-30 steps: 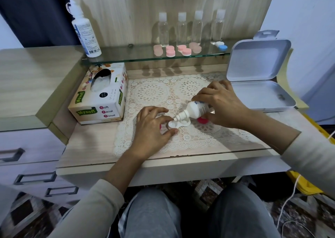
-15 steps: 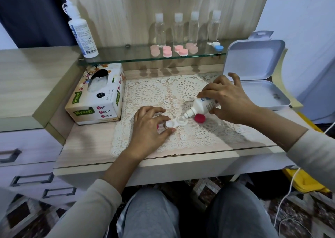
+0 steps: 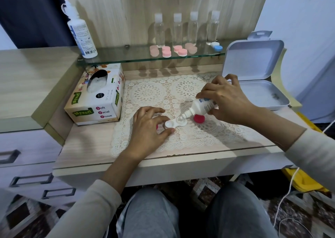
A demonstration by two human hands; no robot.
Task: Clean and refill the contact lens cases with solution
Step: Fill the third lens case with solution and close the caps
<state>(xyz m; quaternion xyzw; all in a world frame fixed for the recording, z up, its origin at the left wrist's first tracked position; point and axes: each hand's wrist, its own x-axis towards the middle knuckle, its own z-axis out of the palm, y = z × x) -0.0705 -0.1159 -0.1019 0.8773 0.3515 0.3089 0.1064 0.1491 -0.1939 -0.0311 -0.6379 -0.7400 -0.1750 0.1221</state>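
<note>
The wooden surface (image 3: 87, 147) carries a lace mat (image 3: 148, 92) across its middle. A glass shelf (image 3: 126, 56) runs along its back edge. An open white hinged box (image 3: 261, 94) sits at the right edge with its lid upright, and a tissue box (image 3: 101, 100) stands at the left edge, just beside the mat. A large white solution bottle (image 3: 82, 36) stands at the shelf's left end. Four clear capped bottles (image 3: 177, 31) line the shelf's back, with pink lens cases (image 3: 166, 52) in front of them and a blue-and-white case (image 3: 216, 46) toward the shelf's right end.

The right hand (image 3: 228, 100) is over the mat's right half. Its fingers are curled round a small solution bottle (image 3: 202, 106), which is tilted with its nozzle down over the cup of a white contact lens case (image 3: 175, 123) nearer the right edge. Whether the nozzle touches it I cannot tell.

The case lies near the middle of the mat. The left hand (image 3: 146, 129) pinches its other end between thumb and forefinger. A red cap (image 3: 199, 119) lies on the mat just beside the case, under the bottle.
</note>
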